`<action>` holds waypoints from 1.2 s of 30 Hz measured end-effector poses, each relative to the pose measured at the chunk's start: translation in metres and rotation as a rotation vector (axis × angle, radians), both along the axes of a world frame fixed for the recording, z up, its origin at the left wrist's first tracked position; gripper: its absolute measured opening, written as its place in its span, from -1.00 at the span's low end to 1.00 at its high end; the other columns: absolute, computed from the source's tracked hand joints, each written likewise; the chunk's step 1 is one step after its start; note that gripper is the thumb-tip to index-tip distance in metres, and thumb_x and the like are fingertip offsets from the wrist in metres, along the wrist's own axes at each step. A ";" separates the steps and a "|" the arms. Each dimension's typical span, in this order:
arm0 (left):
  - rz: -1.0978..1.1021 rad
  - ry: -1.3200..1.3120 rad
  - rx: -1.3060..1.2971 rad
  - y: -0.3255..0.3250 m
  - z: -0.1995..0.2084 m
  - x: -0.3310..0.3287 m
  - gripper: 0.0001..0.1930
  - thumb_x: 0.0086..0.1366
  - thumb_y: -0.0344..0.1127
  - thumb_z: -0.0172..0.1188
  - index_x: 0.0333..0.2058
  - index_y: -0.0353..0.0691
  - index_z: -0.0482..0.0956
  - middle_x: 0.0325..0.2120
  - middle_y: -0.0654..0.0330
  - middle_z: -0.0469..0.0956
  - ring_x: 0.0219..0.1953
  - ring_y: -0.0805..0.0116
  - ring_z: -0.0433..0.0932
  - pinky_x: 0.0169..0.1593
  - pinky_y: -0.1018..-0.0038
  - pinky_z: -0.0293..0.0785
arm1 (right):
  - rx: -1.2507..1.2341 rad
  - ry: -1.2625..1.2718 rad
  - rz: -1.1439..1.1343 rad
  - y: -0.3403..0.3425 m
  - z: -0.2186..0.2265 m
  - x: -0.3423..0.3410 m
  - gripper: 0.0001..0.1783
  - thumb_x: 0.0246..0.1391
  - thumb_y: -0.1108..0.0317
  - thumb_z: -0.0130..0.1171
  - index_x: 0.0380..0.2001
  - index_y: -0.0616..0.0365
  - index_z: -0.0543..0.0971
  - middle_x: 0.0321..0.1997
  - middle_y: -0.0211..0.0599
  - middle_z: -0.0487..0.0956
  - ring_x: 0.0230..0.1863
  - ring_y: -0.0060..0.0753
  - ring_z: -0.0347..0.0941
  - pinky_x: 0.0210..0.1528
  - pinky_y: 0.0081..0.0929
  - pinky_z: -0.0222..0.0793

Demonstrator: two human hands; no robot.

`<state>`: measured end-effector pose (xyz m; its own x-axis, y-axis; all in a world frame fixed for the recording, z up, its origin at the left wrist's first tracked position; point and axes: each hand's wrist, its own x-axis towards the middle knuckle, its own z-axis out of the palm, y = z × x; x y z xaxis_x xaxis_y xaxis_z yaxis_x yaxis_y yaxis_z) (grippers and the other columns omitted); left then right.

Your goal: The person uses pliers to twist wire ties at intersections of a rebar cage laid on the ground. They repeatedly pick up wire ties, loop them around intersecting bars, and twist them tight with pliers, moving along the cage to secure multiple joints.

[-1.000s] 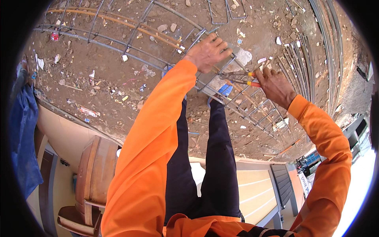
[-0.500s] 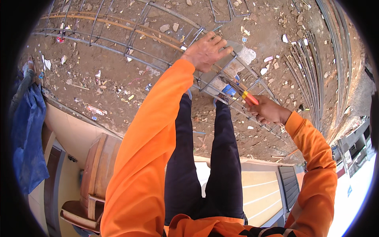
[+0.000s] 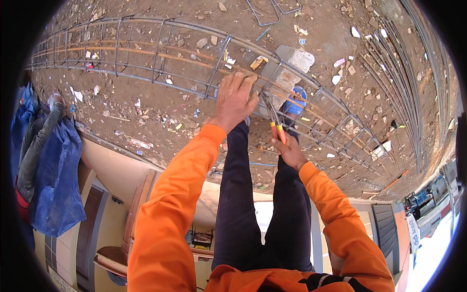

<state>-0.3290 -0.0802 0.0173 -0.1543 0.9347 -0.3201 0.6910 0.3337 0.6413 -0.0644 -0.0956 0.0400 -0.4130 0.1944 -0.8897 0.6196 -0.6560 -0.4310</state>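
A long rebar cage [image 3: 156, 58] of steel bars and square stirrups runs across the view above the ground. My left hand [image 3: 236, 100] is closed over its near side, back of the hand up; the fingertips are partly hidden. To its right, my right hand [image 3: 292, 151] grips pincers [image 3: 279, 127] by their red-orange and yellow handles. The jaws of the pincers reach a cage bar just right of my left fingers. Whether wire lies between the jaws is too small to tell.
Beneath the cage are a pale concrete block [image 3: 299, 59] and a blue container [image 3: 295, 103]. Loose steel rods [image 3: 401, 82] lie at the right, bent stirrups [image 3: 262, 24] at the far side. Blue tarpaulin [image 3: 56, 180] hangs at the left. Rubble and litter are scattered over the dirt.
My right hand and the pincers have moved left, close to my left hand. My left hand has shifted nearer and slightly left, from across the cage to its near side. The view has shifted.
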 end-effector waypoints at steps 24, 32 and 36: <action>-0.391 -0.223 -0.547 0.056 -0.029 -0.022 -0.65 0.30 -0.01 0.19 -0.02 0.00 0.65 -0.09 0.17 0.65 -0.02 0.20 0.60 0.11 0.34 0.43 | 0.112 0.184 -0.170 -0.022 0.001 -0.004 -0.22 -0.02 0.31 0.28 0.24 0.22 0.19 -0.21 -0.16 0.52 -0.44 -0.24 0.58 -0.47 -0.41 0.51; -0.368 -0.402 -0.662 0.066 -0.033 -0.028 -0.55 0.26 0.11 0.22 -0.03 -0.06 0.65 -0.17 0.14 0.68 -0.12 0.36 0.60 0.02 0.40 0.45 | 0.634 -0.361 0.248 -0.046 0.023 -0.034 -0.32 -0.03 0.38 0.19 0.17 0.30 0.23 -0.22 -0.02 0.51 -0.36 0.08 0.56 -0.22 -0.04 0.50; -0.303 -0.455 -0.721 0.065 -0.039 -0.027 -0.51 0.24 0.17 0.23 -0.07 -0.08 0.68 -0.21 0.13 0.68 -0.15 0.39 0.60 -0.01 0.39 0.46 | 0.071 -0.021 -0.091 -0.037 0.022 -0.028 -0.37 0.02 0.41 0.14 0.17 0.38 0.25 -0.28 -0.02 0.57 -0.29 0.00 0.59 -0.21 -0.17 0.52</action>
<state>-0.3564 -0.0156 -0.0219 0.3506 0.4640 -0.8135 0.5450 0.6054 0.5801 -0.0919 -0.1321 0.0624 -0.3720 0.2931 -0.8807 0.5683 -0.6783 -0.4658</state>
